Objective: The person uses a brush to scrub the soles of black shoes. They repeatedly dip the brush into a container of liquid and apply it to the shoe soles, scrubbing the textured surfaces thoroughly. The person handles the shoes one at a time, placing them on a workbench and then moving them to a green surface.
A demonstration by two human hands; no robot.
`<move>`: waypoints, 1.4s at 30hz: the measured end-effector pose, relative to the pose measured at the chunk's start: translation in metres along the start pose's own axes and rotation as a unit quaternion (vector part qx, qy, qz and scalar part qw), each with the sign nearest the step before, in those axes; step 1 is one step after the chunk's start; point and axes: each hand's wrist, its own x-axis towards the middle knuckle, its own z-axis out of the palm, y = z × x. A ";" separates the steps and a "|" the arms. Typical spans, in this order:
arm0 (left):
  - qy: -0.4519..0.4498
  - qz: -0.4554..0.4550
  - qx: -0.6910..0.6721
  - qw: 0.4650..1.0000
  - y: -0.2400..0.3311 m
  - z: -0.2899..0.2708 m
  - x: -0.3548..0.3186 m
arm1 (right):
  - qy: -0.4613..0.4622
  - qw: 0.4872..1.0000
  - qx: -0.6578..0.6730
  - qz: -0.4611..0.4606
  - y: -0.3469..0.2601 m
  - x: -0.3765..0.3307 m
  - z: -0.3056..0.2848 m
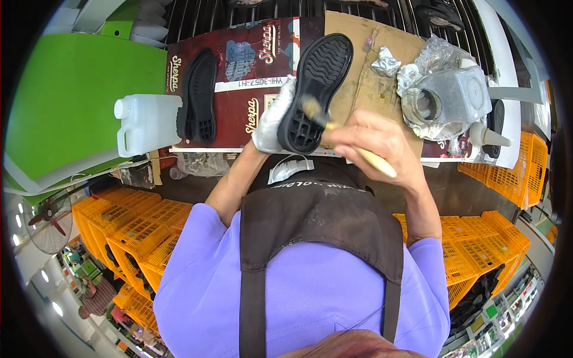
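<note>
My left hand (273,118), in a white glove, grips a black shoe sole (316,83) by its left edge, tread side up, heel toward me. My bare right hand (377,145) holds a wooden-handled brush (343,138). Its bristles rest on the heel part of the sole. A second black sole (198,96) lies flat on the flattened dark red cardboard (250,65) to the left, apart from both hands.
A white plastic jug (146,122) stands at the left edge of the cardboard. A foil-wrapped metal pot (443,98) and a small nozzle bottle (486,136) sit at the right. Orange crates (140,230) are stacked below on both sides. A green panel (65,101) lies left.
</note>
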 end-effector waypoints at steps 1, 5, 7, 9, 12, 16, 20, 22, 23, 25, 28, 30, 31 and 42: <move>-0.002 -0.016 -0.010 1.000 0.001 -0.004 0.000 | -0.021 0.997 0.070 0.011 -0.002 -0.001 -0.002; 0.005 -0.089 -0.074 0.993 0.003 0.000 -0.005 | 0.065 0.953 0.221 0.198 0.029 0.001 -0.012; -0.026 -0.070 -0.122 0.990 0.000 -0.004 -0.002 | 0.130 0.976 0.107 0.137 0.048 -0.001 -0.016; -0.002 -0.076 -0.209 0.975 -0.004 -0.007 -0.002 | 0.150 0.984 -0.077 0.058 0.056 -0.002 -0.014; -0.031 -0.052 -0.092 0.994 -0.004 -0.005 -0.003 | 0.111 0.961 -0.255 -0.001 0.054 -0.006 -0.006; 0.015 -0.027 -0.001 1.000 -0.003 -0.004 -0.004 | 0.055 0.995 -0.087 0.000 0.010 -0.006 0.010; -0.051 -0.015 0.020 0.998 -0.002 -0.015 -0.005 | 0.006 0.968 0.215 0.127 0.012 -0.003 -0.005; -0.035 -0.017 0.112 0.993 -0.001 -0.004 -0.006 | 0.056 0.927 0.249 0.275 0.020 0.004 -0.017; -0.027 -0.017 0.158 0.987 0.000 0.000 -0.007 | 0.083 0.905 0.257 0.328 0.024 0.008 -0.021; -0.006 0.018 0.327 0.945 -0.002 -0.004 -0.007 | 0.139 0.916 0.212 0.310 0.034 0.013 -0.026; -0.016 0.047 0.386 0.921 0.000 0.003 -0.008 | 0.200 0.924 0.146 0.293 0.043 0.021 -0.029; -0.023 0.056 0.366 0.929 -0.001 0.006 -0.012 | 0.242 0.927 0.102 0.267 0.044 0.026 -0.027; -0.019 0.054 0.366 0.929 -0.002 0.006 -0.012 | 0.254 0.929 0.070 0.260 0.043 0.028 -0.024; -0.066 -0.033 -0.091 0.993 -0.003 -0.004 -0.012 | 0.105 0.977 -0.181 -0.043 0.051 0.022 -0.016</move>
